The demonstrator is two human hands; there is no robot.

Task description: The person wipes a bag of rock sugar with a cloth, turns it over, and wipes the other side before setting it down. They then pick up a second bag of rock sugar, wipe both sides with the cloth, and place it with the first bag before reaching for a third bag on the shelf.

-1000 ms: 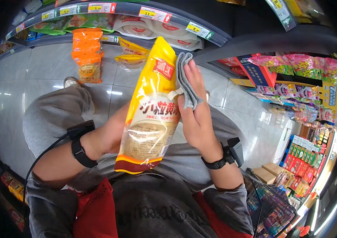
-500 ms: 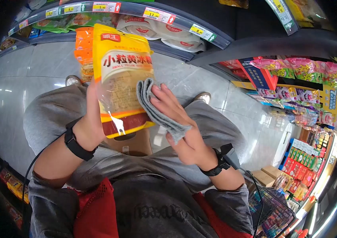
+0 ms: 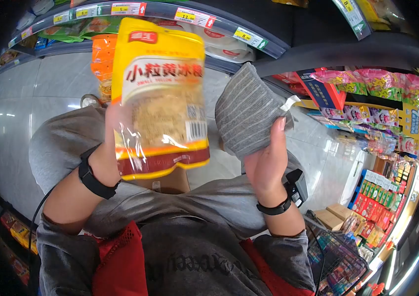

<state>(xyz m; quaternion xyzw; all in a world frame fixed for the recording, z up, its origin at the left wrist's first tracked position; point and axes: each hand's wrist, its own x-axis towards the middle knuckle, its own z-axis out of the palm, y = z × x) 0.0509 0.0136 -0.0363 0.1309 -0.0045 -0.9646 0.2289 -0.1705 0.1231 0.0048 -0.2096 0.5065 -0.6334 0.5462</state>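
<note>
My left hand (image 3: 112, 130) grips the left side of a yellow bag of rock sugar (image 3: 162, 106), its fingers mostly hidden behind the package. The bag is upright, with its printed front, clear window and barcode facing me. To its right, my right hand (image 3: 270, 160) holds a folded grey cloth (image 3: 246, 113) with paler stripes and a white tag at one edge. The thumb shows on the near side of the cloth, and the other fingers are covered by it. Cloth and bag are apart.
A shelf edge with price tags (image 3: 192, 18) curves across the top. Orange packs (image 3: 103, 61) stand on the floor beyond the bag. Hanging pink snack bags (image 3: 377, 81) are at right, a wire basket (image 3: 340, 259) at lower right. A cardboard box (image 3: 170, 183) sits between my legs.
My right hand has moved the cloth off the bag's front and away to the right, turning so the cloth faces up. The bag now faces me more squarely.
</note>
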